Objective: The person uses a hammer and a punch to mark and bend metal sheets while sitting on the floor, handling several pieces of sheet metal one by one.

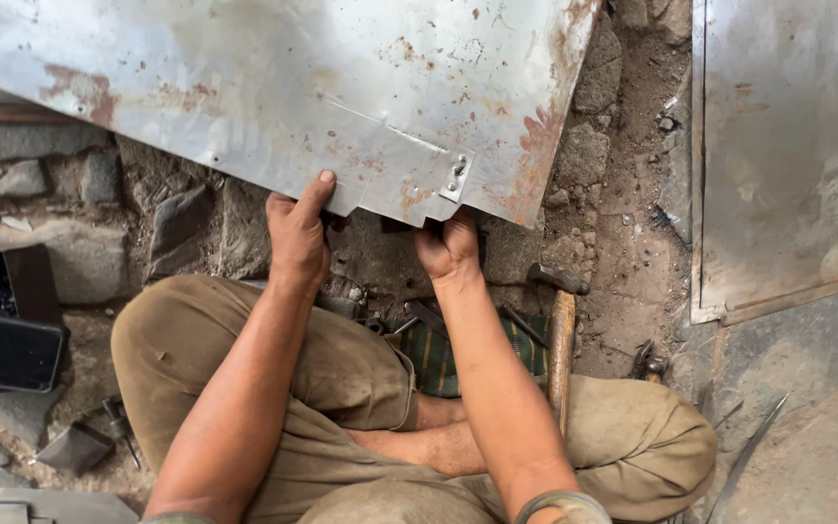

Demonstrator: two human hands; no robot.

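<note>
**Fingers clamped on sheet edge**

Fingers of both my hands grip the near edge of the rusty metal sheet (322,87), lying tilted over the stone ground (99,175) before my crossed legs. Left hand (298,233): thumb on top, fingers under. Right hand (448,245): curled over the edge below a small riveted tab (457,175). Hammer (561,330) lies by my right knee, near a striped cloth (438,354). Second metal sheet (788,146) right, well apart. Dark box (7,344) left.

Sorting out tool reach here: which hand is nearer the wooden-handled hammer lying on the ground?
Right. The right hand grips the metal sheet edge close beside the hammer; the left hand holds the sheet farther away.
</note>
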